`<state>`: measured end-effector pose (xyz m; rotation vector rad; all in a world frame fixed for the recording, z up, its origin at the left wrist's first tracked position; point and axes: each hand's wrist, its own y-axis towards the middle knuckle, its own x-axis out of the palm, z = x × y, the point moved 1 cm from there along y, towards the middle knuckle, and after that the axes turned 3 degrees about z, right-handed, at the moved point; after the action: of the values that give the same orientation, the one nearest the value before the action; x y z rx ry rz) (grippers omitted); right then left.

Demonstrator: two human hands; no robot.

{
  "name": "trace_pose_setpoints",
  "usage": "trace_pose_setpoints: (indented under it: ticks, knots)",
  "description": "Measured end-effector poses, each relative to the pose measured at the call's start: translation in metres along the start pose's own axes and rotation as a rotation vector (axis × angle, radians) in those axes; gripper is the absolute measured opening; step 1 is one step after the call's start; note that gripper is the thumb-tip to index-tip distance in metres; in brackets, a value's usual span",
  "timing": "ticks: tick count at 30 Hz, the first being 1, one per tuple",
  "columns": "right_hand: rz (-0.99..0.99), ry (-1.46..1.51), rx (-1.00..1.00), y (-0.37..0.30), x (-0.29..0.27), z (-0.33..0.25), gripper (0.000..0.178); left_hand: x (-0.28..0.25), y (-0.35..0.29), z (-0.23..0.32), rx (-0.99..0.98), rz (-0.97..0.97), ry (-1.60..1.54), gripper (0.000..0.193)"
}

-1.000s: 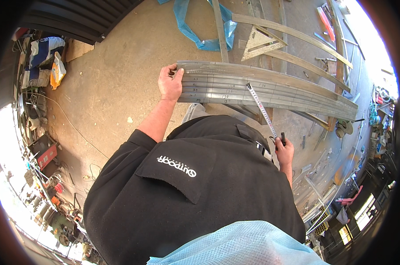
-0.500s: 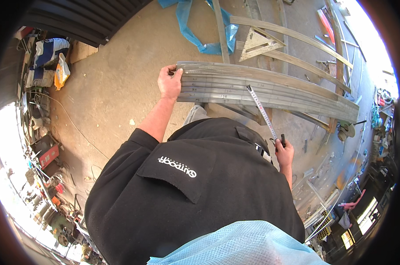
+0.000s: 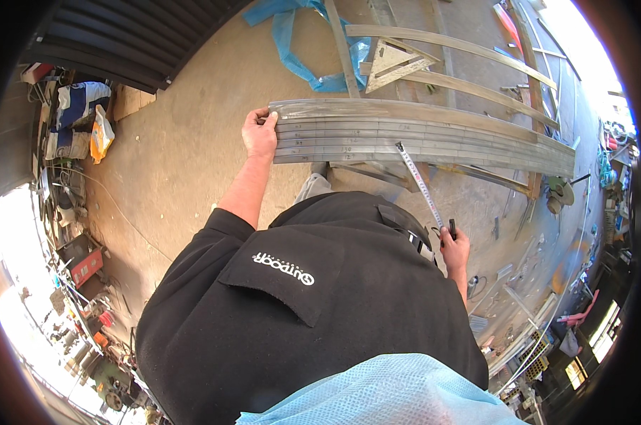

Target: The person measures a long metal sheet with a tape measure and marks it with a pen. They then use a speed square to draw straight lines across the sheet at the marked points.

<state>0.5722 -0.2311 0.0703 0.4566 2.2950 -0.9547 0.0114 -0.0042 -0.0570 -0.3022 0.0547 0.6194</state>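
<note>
Your left hand [image 3: 259,136] pinches metal bars [image 3: 420,134] by their left end, set square [image 3: 379,65] beyond; your right hand [image 3: 456,249] clasps a tape measure [image 3: 422,187].

Left hand [image 3: 259,134], gripping the left end of the metal bars [image 3: 356,133]: long, grey, laid side by side, dark handwritten marks on several. Right hand [image 3: 455,248], near right, closed around a tape measure [image 3: 424,190], its pale blade drawn out to the far left, free end over the bars. Beyond the bars: one triangular square [image 3: 405,71], pale, lying across metal rails [image 3: 462,83]; blue plastic sheet [image 3: 284,42], crumpled, on the floor [image 3: 172,170]. Far left: dark ribbed panel [image 3: 122,35]. Left: orange-and-white bag [image 3: 102,138]. Near: black garment [image 3: 299,347], worn.
</note>
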Motion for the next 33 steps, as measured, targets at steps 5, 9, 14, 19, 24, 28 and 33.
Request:
trace_pose_setpoints:
  ticks: [5, 9, 14, 19, 24, 28, 33]
  knots:
    - [-0.004, 0.066, 0.009, -0.007, -0.003, 0.016, 0.029, 0.000, 0.002, 0.001, -0.015, -0.008, -0.035, 0.019]
    - [0.002, 0.066, 0.007, -0.013, -0.005, 0.026, 0.028, 0.000, 0.003, 0.002, -0.019, -0.002, 0.005, 0.019]
    - [0.006, 0.052, 0.023, -0.015, -0.004, 0.032, 0.027, 0.000, 0.005, 0.001, -0.029, -0.002, 0.015, 0.019]
    - [0.001, 0.067, 0.051, -0.016, -0.003, 0.036, 0.027, 0.000, 0.007, -0.001, -0.041, -0.017, 0.002, 0.021]
    - [0.006, 0.091, 0.031, -0.016, 0.000, 0.038, 0.029, -0.002, 0.008, 0.000, -0.011, -0.024, 0.023, 0.022]
    - [-0.008, 0.097, 0.032, -0.015, 0.001, 0.037, 0.028, -0.007, 0.005, 0.005, -0.001, -0.017, 0.074, 0.021]
    - [-0.012, 0.085, 0.030, -0.015, 0.003, 0.029, 0.028, -0.018, 0.006, 0.005, 0.006, 0.015, 0.143, 0.018]
